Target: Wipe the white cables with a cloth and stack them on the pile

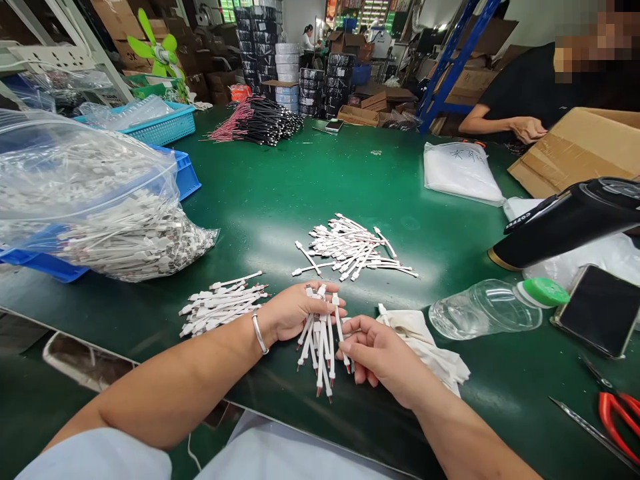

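My left hand [293, 312] is closed round a bundle of short white cables [320, 343] that hang toward the table's front edge. A silver bangle sits on that wrist. My right hand [376, 352] pinches one cable at the right side of the bundle, fingers curled. Left of my hands lies a small pile of white cables [220, 307]. A bigger loose pile of white cables [353, 248] lies further out on the green table [280, 193]. A white cloth [425, 343] lies under and beside my right hand.
A large clear bag of white cables [95, 200] rests on a blue tray at left. A plastic bottle [487, 310], a black flask [565, 223], a phone [600, 308] and red scissors [617, 417] lie at right. A person's hand [527, 128] and a cardboard box [580, 147] are at back right.
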`<state>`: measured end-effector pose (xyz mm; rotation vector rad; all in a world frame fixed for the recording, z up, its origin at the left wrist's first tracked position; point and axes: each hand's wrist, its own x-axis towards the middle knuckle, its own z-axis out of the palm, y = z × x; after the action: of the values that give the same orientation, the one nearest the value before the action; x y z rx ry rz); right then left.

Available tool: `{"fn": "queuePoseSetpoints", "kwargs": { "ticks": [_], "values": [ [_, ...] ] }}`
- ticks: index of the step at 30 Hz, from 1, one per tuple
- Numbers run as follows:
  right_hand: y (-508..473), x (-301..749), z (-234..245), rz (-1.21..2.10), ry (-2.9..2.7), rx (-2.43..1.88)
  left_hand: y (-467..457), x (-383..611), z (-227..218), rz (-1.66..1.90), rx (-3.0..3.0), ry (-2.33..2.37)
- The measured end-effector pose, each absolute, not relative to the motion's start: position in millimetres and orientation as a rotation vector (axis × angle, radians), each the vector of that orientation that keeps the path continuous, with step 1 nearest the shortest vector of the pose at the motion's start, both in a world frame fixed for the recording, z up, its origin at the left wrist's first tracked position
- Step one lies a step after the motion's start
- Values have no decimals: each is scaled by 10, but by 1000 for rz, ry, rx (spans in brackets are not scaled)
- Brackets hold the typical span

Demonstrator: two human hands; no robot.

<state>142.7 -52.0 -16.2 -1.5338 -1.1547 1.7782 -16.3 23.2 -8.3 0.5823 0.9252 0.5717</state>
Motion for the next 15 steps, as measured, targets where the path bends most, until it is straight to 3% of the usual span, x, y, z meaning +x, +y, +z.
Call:
{"fn": "queuePoseSetpoints", "kwargs": {
  "ticks": [15],
  "values": [
    [-513,1447,-139,1892,-1068,-1393,234,-167,-78,571,570,895]
  ]
}}
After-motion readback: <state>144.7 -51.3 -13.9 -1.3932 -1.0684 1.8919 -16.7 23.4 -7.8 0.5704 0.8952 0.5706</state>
